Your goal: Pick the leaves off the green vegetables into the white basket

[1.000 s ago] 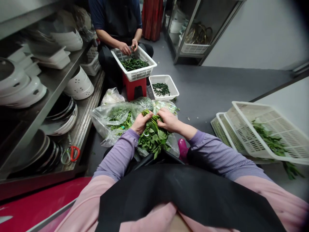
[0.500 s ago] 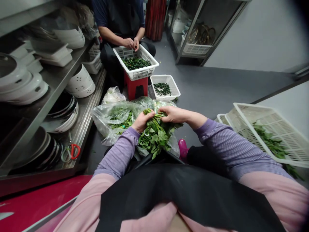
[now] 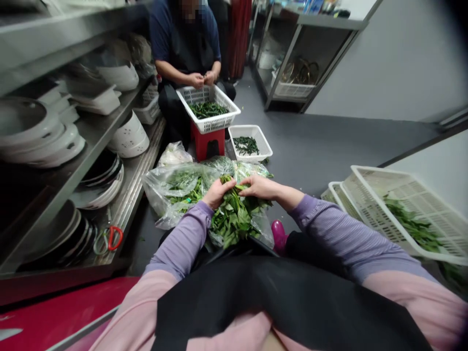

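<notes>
- Green and floppy, the greens (image 3: 234, 222) sit as a loose bunch at both hands, on the wearer's side of the red stool (image 3: 202, 144). Stems up by the fingers, leaves drooping toward the lap.
- Left hand (image 3: 217, 193) is wrapped round the stems, thumb laid over the top. Looks like that one's carrying the bunch.
- Right hand (image 3: 260, 187) seems to have thumb and fingertips pinching a stem. Can't tell how firmly, too small to see.
- Handling-wise, probably super light and soft. Leaves would likely bruise or tear if squeezed, and they'd get slippery if damp (can't tell if they are).
- Stems look a bit stiffer, so that's the sensible place to grab: gentle grip up near the ends, leaves left hanging.
- Clear bag (image 3: 155, 190) with more greens inside is on the wearer's side of the stool, spreading left of it.
- White basket (image 3: 219, 123) on the stool has thin green veg, with a co-worker's hands (image 3: 198, 80) close together above its far edge. Small basket (image 3: 252, 157) with similar stuff is just right of the stool.
- Big basket (image 3: 373, 209) is well right of the stool, leafy stems inside. Scissors (image 3: 117, 238) are left of it, on the shelf (image 3: 137, 175).
</notes>
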`<state>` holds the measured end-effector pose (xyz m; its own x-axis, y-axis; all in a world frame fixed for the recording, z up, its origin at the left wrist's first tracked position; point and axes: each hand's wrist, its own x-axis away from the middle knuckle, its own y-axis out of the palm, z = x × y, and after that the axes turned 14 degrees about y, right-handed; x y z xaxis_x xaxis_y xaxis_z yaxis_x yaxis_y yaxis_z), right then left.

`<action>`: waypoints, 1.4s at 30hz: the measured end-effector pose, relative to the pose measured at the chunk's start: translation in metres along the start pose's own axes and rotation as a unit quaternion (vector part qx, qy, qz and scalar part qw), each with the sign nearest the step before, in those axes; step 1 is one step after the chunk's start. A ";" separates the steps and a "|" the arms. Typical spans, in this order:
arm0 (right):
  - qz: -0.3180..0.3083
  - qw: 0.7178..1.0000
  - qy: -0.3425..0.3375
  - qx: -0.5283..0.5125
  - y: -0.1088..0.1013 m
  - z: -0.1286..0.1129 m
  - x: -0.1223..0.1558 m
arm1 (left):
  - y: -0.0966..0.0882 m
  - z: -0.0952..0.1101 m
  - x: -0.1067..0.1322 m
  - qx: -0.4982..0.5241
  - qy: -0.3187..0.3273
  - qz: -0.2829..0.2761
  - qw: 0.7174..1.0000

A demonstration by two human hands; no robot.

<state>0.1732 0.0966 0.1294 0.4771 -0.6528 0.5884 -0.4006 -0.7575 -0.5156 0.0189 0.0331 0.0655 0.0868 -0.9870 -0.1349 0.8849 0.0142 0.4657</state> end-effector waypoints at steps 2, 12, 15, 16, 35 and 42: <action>-0.041 0.997 0.012 -0.063 0.002 0.004 0.000 | 0.000 0.003 0.002 -0.014 0.005 -0.007 1.000; 0.027 0.996 -0.032 -0.084 0.023 0.002 0.003 | -0.004 0.004 0.003 -0.030 0.020 0.026 0.999; -0.034 0.990 -0.012 -0.137 0.016 0.000 0.007 | -0.005 0.006 0.004 -0.030 0.015 -0.007 0.999; -0.064 0.984 -0.004 -0.169 0.014 0.001 0.007 | -0.005 0.006 0.004 -0.028 0.015 -0.022 0.999; -0.287 0.864 0.057 -0.409 0.051 0.061 0.001 | -0.015 0.016 0.013 -0.120 -0.031 -0.312 0.942; -0.360 0.807 0.069 -0.463 0.075 0.090 0.009 | 0.000 0.019 0.021 -0.151 -0.092 -0.396 0.901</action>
<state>0.2176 0.0348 0.0400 0.7814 0.0141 0.6238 -0.5007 -0.5825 0.6404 0.0122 0.0095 0.0793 -0.6795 -0.7160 -0.1602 0.7223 -0.6911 0.0249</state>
